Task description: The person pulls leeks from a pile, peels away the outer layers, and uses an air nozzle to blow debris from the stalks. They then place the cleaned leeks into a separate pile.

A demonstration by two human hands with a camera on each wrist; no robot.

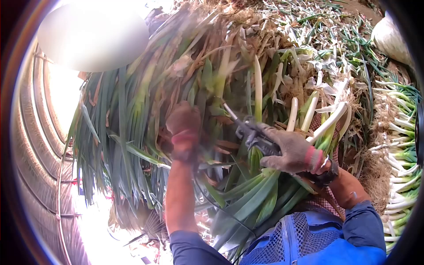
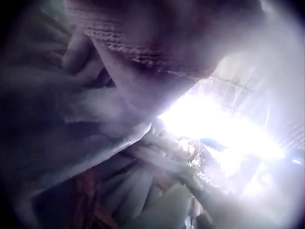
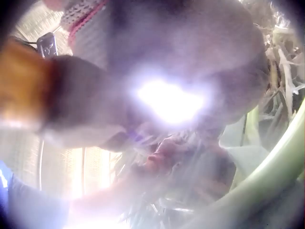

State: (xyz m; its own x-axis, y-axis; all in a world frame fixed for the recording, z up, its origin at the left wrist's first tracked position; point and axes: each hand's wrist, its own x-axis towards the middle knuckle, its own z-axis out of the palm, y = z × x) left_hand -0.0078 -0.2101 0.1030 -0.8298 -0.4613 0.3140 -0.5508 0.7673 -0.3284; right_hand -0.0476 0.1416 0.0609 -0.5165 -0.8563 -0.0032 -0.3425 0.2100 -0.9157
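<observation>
My gloved right hand (image 1: 289,150) grips a black air gun (image 1: 256,137), its thin metal nozzle pointing up and left over the heap. To its left, my gloved left hand (image 1: 183,121) is curled among the leaves of a green onion (image 1: 225,70), blurred. In the left wrist view, the glove (image 2: 157,43) covers the grip, and a broad leaf (image 2: 95,160) runs out from beneath the fingers. Glare washes out much of the right wrist view, where a pale green stalk (image 3: 267,176) curves past the glove (image 3: 190,52).
A large heap of green onions (image 1: 128,106) spreads across the front, with peeled dry skins (image 1: 300,26) behind. Trimmed green onions (image 1: 402,176) lie in a row at the right. Loose leaves (image 1: 251,198) lie across my lap. A ribbed curved wall (image 1: 39,154) stands at the left.
</observation>
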